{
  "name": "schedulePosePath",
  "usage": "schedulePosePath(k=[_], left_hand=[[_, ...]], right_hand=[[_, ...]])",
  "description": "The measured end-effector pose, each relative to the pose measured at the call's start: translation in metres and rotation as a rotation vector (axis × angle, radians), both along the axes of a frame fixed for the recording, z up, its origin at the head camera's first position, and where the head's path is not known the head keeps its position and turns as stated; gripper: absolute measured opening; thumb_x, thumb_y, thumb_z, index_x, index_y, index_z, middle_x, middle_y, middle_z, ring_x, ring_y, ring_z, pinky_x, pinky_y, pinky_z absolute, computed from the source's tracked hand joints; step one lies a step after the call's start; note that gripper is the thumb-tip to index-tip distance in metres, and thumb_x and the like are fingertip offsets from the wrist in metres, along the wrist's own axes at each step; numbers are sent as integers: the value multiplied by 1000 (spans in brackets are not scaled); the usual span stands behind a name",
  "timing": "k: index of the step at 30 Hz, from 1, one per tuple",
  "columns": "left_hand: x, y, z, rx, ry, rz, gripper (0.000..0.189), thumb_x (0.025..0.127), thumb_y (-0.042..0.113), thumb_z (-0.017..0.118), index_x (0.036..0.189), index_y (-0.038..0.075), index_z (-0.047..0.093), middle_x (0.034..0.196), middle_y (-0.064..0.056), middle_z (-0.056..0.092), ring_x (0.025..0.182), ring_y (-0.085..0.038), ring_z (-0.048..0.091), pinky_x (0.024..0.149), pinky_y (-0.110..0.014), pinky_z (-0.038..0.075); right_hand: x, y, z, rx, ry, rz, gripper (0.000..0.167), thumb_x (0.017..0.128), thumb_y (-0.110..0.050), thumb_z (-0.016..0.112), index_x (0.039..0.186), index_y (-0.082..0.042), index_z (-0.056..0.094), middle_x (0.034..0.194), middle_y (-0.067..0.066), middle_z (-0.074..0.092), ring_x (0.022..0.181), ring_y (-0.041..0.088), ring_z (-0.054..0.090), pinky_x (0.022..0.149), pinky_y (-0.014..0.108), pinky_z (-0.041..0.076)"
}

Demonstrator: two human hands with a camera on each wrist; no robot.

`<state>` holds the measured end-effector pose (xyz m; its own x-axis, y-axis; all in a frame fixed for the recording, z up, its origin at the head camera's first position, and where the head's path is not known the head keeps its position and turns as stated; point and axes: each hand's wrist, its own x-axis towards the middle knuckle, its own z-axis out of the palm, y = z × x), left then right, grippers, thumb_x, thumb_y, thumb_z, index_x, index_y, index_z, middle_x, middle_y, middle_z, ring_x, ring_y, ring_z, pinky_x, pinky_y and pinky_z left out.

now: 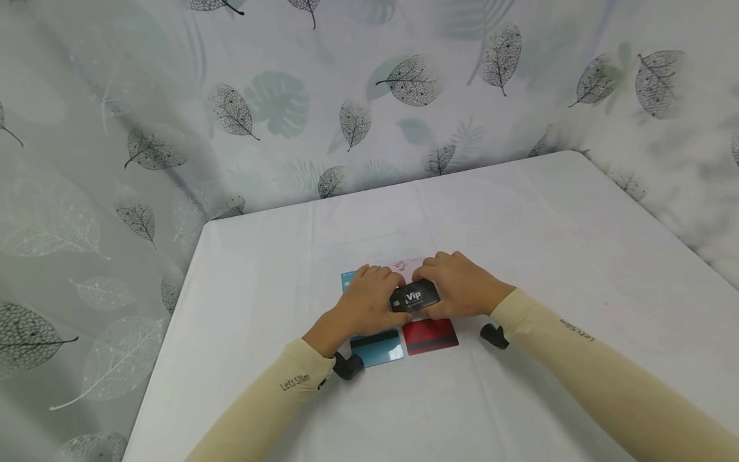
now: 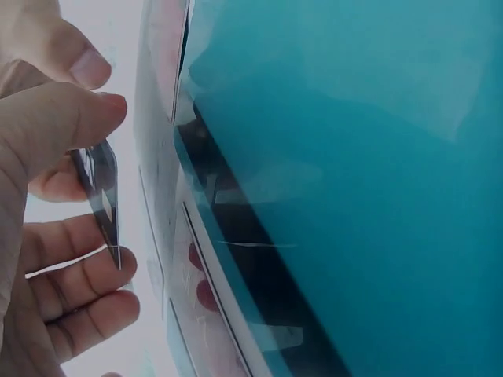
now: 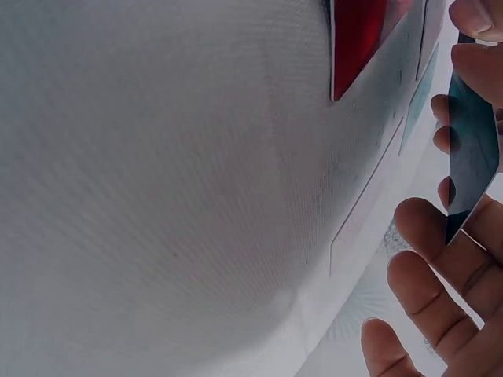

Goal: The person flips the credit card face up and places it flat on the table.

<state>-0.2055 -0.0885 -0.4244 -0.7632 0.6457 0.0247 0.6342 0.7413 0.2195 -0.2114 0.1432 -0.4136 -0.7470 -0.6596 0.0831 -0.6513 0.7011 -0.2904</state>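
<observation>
A black card [image 1: 414,296] marked "Vip" is held above the table between both hands. My left hand [image 1: 369,301] pinches its left end, with the thumb on the near edge. On the other end, my right hand [image 1: 462,285] pinches it too. In the left wrist view the card [image 2: 102,188] appears nearly edge-on. The right wrist view shows the card's [image 3: 474,149] tilted face beside the fingers. Below the hands lie a blue card [image 1: 378,351] with a dark stripe and a red card [image 1: 430,337], side by side.
Behind the hands lie another blue card [image 1: 348,278] and a pale pink card [image 1: 402,265], both partly covered. A white cloth spreads over the table [image 1: 260,276]. Leaf-patterned curtains [image 1: 277,102] stand around its back and sides.
</observation>
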Motion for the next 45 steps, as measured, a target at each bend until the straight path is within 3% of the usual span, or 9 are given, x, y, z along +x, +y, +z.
schedulePosePath(k=[12,36,45], left_hand=[[1,-4,0,-15,-78,43,51,88,49,76,125,15,65,122,-1,65,118,-20,56,119,-51,33],[-1,-4,-4,-29,-85,45,52,88,49,79,124,15,66,119,-1,64,118,-22,56,119,-55,32],[0,-4,-3,-31,-95,48,52,88,50,78,124,14,66,118,-1,63,119,-23,57,120,-58,31]], right_hand=[[0,2,-4,37,-25,-44,51,75,-39,84,117,-14,73,110,2,64,99,20,59,85,45,50],[1,-1,-7,123,-70,-87,52,77,-43,85,118,-14,74,119,7,67,105,25,60,86,45,49],[2,-1,-5,135,-70,-95,49,77,-40,86,116,-14,75,115,7,68,103,26,62,86,47,51]])
